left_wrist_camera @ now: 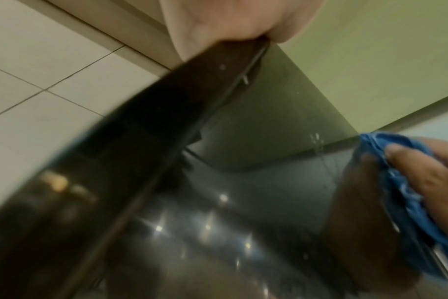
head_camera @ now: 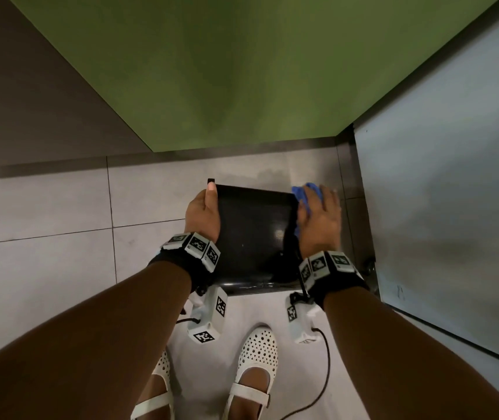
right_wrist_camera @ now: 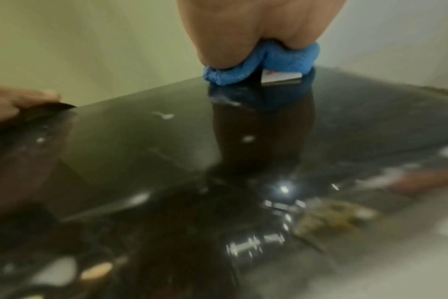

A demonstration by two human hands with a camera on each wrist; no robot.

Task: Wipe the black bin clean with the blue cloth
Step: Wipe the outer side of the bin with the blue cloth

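Note:
The black bin [head_camera: 254, 231] stands on the floor in front of my feet, its glossy top [right_wrist_camera: 166, 141] speckled with small white spots. My left hand [head_camera: 204, 213] grips the bin's left edge, thumb lying along the top. In the left wrist view the palm [left_wrist_camera: 230, 20] sits over that edge of the bin [left_wrist_camera: 243, 202]. My right hand [head_camera: 321, 213] holds the blue cloth [head_camera: 309, 190] against the bin's right edge near the far corner. The cloth [left_wrist_camera: 402, 192] is bunched under the thumb and fingers. In the right wrist view it [right_wrist_camera: 281, 58] bulges out below the palm.
A green wall [head_camera: 242, 71] rises right behind the bin. A pale grey-blue panel [head_camera: 454, 177] stands close on the right. Grey floor tiles [head_camera: 45, 207] stretch to the left. My white shoes [head_camera: 257, 353] and a black cable [head_camera: 324, 374] lie just in front.

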